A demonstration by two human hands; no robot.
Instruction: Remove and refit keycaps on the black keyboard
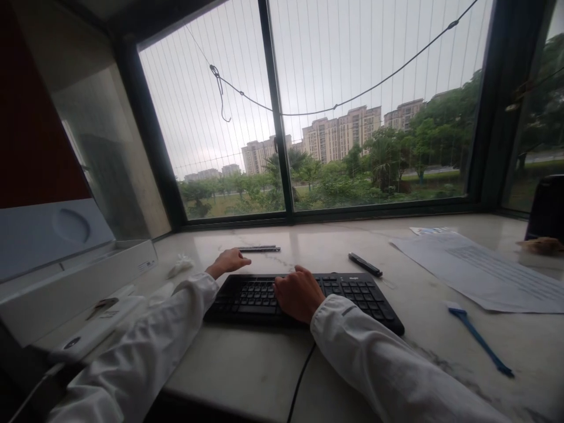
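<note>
A black keyboard [352, 294] lies on the pale marble sill [247, 358] in front of a big window. My right hand [298, 292] rests on the keyboard's middle with its fingers curled down onto the keys. Beyond the keyboard's far left corner, my left hand [228, 261] reaches out flat over the sill, fingers stretched toward a thin dark pen [259, 249]. It holds nothing. Both arms wear white sleeves.
A second dark pen [365, 264] lies behind the keyboard. Printed sheets [484, 267] and a blue tool [478, 338] are at the right. A white box [66, 276], a crumpled tissue [180, 266] and a white device [94, 332] stand at the left. A dark object [549, 208] sits far right.
</note>
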